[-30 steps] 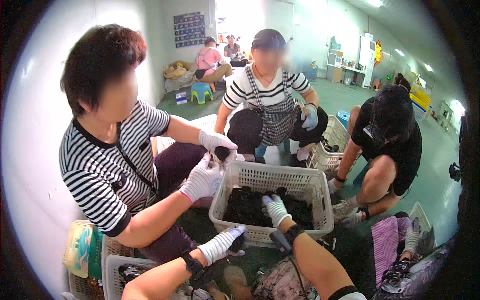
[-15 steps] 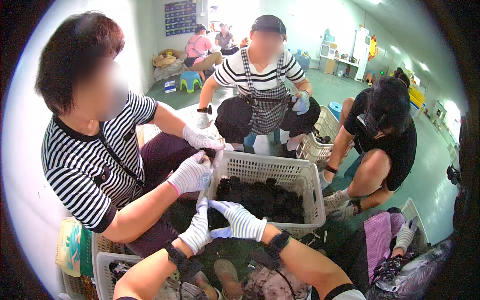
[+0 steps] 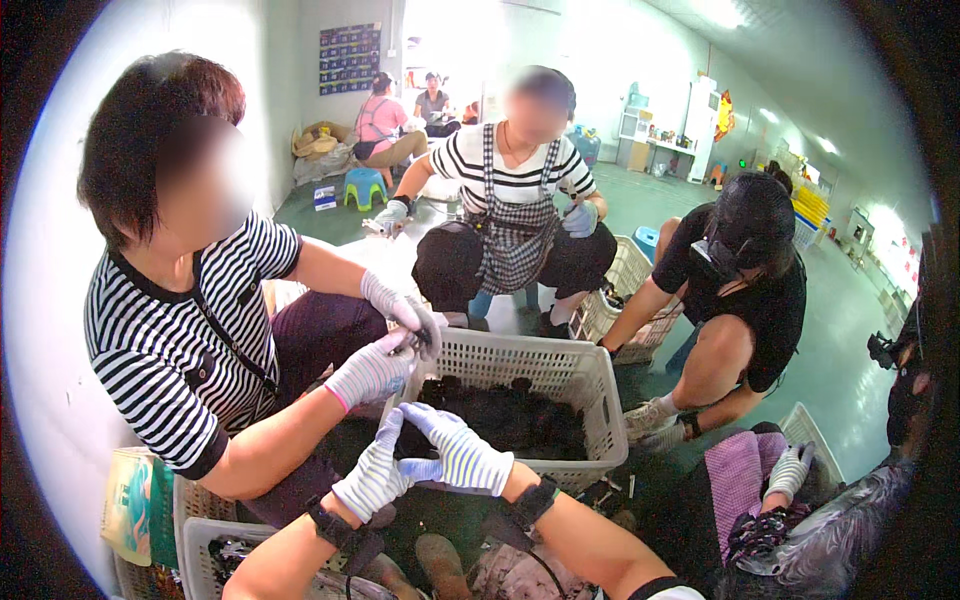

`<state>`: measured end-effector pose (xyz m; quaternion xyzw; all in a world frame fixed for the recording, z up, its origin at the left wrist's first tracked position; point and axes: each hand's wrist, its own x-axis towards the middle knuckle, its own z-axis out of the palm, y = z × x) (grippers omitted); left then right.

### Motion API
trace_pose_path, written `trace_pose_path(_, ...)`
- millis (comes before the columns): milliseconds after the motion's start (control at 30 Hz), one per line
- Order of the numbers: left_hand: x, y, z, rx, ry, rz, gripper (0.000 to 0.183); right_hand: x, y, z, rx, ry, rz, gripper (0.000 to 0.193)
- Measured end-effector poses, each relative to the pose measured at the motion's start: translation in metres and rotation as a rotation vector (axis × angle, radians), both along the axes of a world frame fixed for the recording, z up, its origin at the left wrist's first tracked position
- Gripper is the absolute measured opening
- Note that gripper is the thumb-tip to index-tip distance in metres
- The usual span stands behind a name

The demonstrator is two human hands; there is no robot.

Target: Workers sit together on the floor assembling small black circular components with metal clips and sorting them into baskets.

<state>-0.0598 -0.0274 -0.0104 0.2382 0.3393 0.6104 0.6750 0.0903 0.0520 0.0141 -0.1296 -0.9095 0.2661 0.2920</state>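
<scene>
Both my hands wear striped white gloves and meet at the near left corner of a white plastic crate point(image 3: 603, 415). My left hand point(image 3: 372, 474) has its fingers pointing up and pressed together. My right hand point(image 3: 460, 450) reaches across to it, its fingertips touching the left ones and its thumb below. Dark material shows in the gap between them; whether it is a held piece or the crate's contents behind, I cannot make out. Black parts point(image 3: 510, 418) fill the crate's bottom. Just beyond, a co-worker's gloved hands point(image 3: 398, 335) hold a small dark piece.
A co-worker in stripes point(image 3: 190, 350) sits close on my left. Another in a checked apron point(image 3: 520, 235) sits across the crate, and one in black point(image 3: 745, 290) bends at the right. A second crate point(image 3: 205, 540) stands by my left forearm. A green-blue stool point(image 3: 365, 187) stands farther back.
My view has shifted, so the scene sits lower and more to the left. My hands stay together at the crate corner. The co-worker across has moved one hand outward.
</scene>
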Motion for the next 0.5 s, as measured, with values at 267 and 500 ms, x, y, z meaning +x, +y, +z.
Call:
trace_pose_path(267, -0.022, 0.011, 0.012, -0.091, -0.269, 0.099, 0.020, 0.087, 0.068, -0.003, -1.152, 0.882, -0.181, 0.037)
trace_pose_path(500, -0.012, -0.020, 0.026, -0.066, -0.180, -0.078, 0.038, 0.207, 0.001, -0.152, -1.726, 1.167, -0.468, 0.037)
